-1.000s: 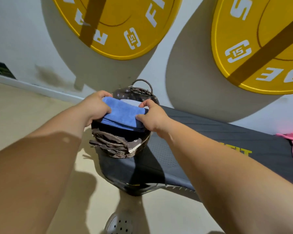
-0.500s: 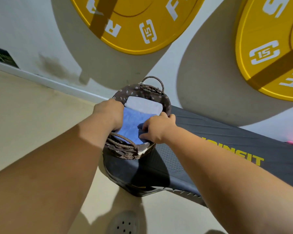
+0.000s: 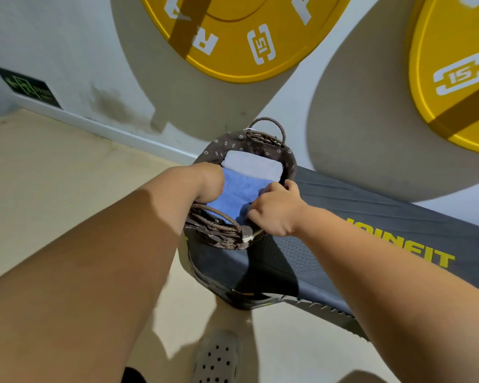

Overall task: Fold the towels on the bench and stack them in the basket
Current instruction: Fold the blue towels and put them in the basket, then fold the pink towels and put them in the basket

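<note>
- The blue towel (image 3: 234,190), folded, lies inside the basket (image 3: 233,139), on top of a pale towel (image 3: 252,165). A strip of the pale towel is left uncovered at the basket's far side.
- The right hand (image 3: 274,211) is curled over the towel's edge at the basket's right rim. Its fingers are bent down onto the cloth, and the edge is judged to be pinched.
- The left hand (image 3: 208,183) is sunk into the basket's left side. Its fingers are hidden below the wrist, so it cannot be told whether they are open or have hold of the cloth.
- Risk 1: the fold may be dragged open as the hands are lifted out if cloth is caught by a fingertip. The left side cannot be checked.
- Risk 2: the blue towel sits offset toward the basket's near side. The stack may end up crooked, or a corner may be hung on the near handle (image 3: 216,217).
- The basket stands at the very end of the bench (image 3: 343,217).
- Risk 3: the woven wall looks soft. If the basket is pressed down or pulled toward the body, it may be tipped or slid off the end onto the floor (image 3: 67,175).
- A perforated shoe (image 3: 216,357) is noted below the basket, close to the bench end. A knock from the foot could jolt the bench.
</note>
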